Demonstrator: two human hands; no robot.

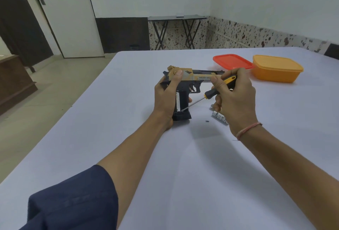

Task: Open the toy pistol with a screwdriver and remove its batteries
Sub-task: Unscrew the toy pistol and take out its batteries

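We list: toy pistol, toward the table's far edge, rear gripped by our left hand. Screwdriver gripped in our right hand, tip at the open handle's white battery. Loose battery half hidden under that hand.

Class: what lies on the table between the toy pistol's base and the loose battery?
One small dark screw, on the tablecloth between pistol and battery, in the head view.
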